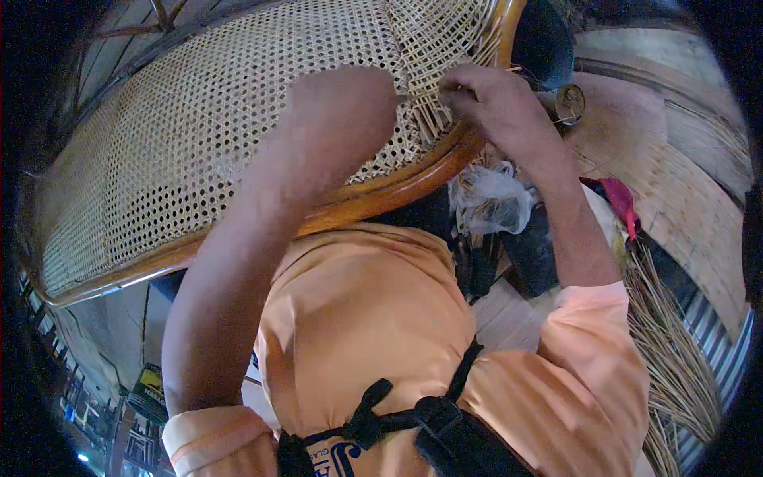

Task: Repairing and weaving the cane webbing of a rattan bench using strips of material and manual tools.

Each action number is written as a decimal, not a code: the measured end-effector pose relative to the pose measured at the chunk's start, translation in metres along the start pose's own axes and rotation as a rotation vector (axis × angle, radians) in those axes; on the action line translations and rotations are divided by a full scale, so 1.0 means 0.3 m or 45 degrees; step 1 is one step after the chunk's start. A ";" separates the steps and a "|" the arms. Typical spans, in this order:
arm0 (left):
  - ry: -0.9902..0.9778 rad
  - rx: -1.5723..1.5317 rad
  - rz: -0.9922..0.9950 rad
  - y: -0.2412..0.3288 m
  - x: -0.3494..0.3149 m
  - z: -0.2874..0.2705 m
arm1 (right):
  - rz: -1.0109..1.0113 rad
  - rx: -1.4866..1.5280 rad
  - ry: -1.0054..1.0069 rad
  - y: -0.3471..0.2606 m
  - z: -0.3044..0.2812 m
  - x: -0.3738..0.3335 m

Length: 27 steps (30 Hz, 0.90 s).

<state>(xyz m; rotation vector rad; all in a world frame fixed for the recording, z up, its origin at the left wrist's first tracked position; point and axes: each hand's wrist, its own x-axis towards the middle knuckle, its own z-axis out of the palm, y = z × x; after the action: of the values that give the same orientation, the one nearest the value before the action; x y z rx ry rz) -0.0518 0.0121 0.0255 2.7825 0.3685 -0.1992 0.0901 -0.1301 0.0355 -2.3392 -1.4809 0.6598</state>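
A woven cane panel (199,103) with an open hole pattern stretches across a curved, varnished wooden frame (381,195). Toward its right end, loose strips of cane (430,118) cross one another close to the frame. Just left of these strips is my left hand (358,99), closed, its fingertips mostly hidden; a small dark tip shows beside it, too small to name. On the other side of the strips my right hand (494,99) bends over the frame, thumb and fingers pinched together at a cane strand.
Below the frame on the right hangs a crumpled clear plastic bag (494,199). A long bundle of cane strands (675,350) lies at the right, near a red cloth (620,203). A round tin-like object (570,104) sits beyond my right wrist, by wooden boards (683,199).
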 end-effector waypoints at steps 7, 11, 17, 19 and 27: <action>-0.236 -0.012 0.028 0.044 0.070 0.009 | 0.066 -0.015 -0.022 0.033 -0.008 -0.007; -0.307 0.041 0.087 0.057 0.095 -0.012 | 0.028 0.078 0.039 0.064 0.008 -0.015; -0.351 0.122 0.213 0.082 0.139 -0.059 | 0.036 0.009 0.057 0.063 0.017 -0.015; -0.480 0.149 0.238 0.102 0.164 -0.085 | 0.044 0.061 0.037 0.066 0.011 -0.021; -0.638 -0.011 0.139 0.103 0.182 -0.083 | -0.025 0.084 0.100 0.073 0.015 -0.018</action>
<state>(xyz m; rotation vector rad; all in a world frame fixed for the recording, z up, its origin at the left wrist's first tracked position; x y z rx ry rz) 0.0113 0.0049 0.0484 2.6104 0.0902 -0.8395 0.1027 -0.1441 0.0225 -2.2720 -1.4245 0.5958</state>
